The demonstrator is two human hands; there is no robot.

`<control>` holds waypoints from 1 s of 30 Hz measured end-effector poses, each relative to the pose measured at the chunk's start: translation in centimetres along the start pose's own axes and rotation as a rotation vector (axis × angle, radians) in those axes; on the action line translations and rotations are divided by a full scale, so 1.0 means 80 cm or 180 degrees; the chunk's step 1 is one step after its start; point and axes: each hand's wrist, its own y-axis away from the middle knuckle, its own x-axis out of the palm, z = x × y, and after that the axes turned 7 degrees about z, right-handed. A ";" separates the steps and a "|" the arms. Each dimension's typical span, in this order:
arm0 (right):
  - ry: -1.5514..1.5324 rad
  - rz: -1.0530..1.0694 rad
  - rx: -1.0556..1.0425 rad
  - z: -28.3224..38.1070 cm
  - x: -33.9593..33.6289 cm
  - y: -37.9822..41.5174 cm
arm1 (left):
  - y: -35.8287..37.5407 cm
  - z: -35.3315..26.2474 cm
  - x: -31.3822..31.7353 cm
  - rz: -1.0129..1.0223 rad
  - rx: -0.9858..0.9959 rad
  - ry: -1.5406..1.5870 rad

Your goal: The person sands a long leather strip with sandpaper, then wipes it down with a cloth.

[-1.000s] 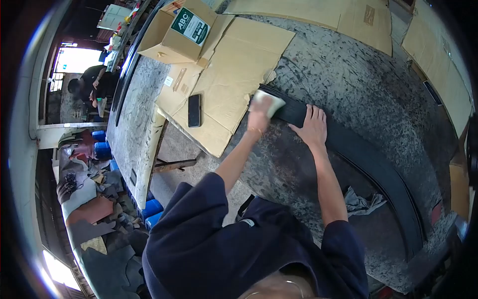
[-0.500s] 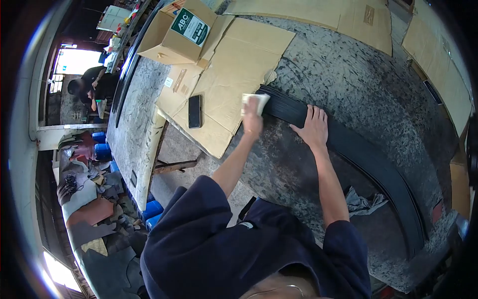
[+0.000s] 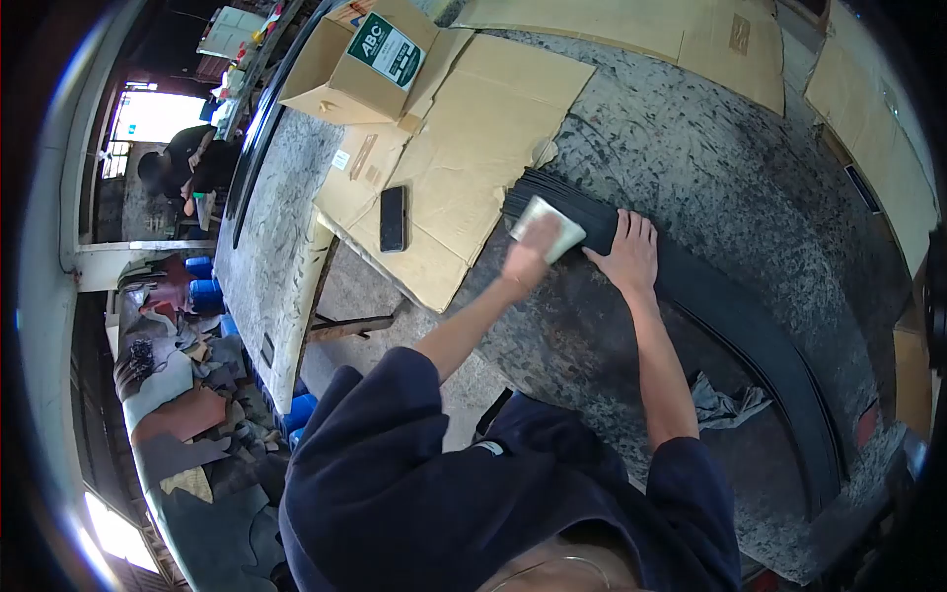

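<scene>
My left hand (image 3: 533,253) presses a folded white cloth or pad (image 3: 554,229) onto a bundle of long black strips (image 3: 735,311). Beside it, to the right, my right hand (image 3: 631,255) lies palm down across the strips, fingers somewhat apart and thumb towards the pad. The strips look layered. They start at the edge of a flat cardboard sheet (image 3: 493,118) and curve away to the lower right over the dark, stained table (image 3: 651,128). Motion blurs the fingers of my left hand slightly.
A black phone (image 3: 393,219) and an open cardboard box (image 3: 340,84) rest on the cardboard. A crumpled grey cloth (image 3: 728,403) lies inside the curve of the strips. Another person (image 3: 182,163) is at the far left, above piled scraps (image 3: 187,414) and blue drums (image 3: 205,296).
My left hand and the white pad have moved right and slightly down along the strips, from their end towards my right hand. My right hand stays at the same place on them.
</scene>
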 end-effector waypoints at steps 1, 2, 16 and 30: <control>-0.0022 0.0123 0.0045 -0.001 -0.003 -0.001 | -0.004 -0.030 -0.013 -0.0012 0.0168 0.0156; -0.0093 -0.0066 0.0014 -0.002 0.005 -0.001 | -0.003 -0.015 -0.007 -0.0197 -0.0213 0.0389; -0.0108 -0.0067 0.0033 -0.006 0.013 -0.001 | -0.001 0.016 -0.038 -0.0944 -0.1458 -0.0524; -0.0125 -0.0239 -0.0052 -0.004 0.011 0.000 | -0.007 -0.017 -0.012 0.0114 -0.0521 -0.0667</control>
